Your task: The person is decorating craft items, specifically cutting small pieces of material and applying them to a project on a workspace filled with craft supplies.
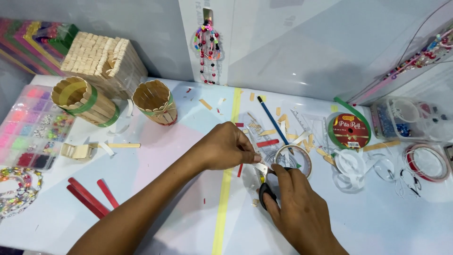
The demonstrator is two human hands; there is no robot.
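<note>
Between left hand (pixel 226 146) fingertips and right hand (pixel 295 208): scissors (pixel 262 182)

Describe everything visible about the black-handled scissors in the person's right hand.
The black-handled scissors with silver metal blades sit in the right hand, whose fingers pass through the dark plastic loops, hiding most of the handle. The short shiny blades point up and left toward the left hand, whose fingertips pinch something small at the blade tips; what it is cannot be made out. The scissors hang just above the white tabletop, beside a clear tape roll.
</note>
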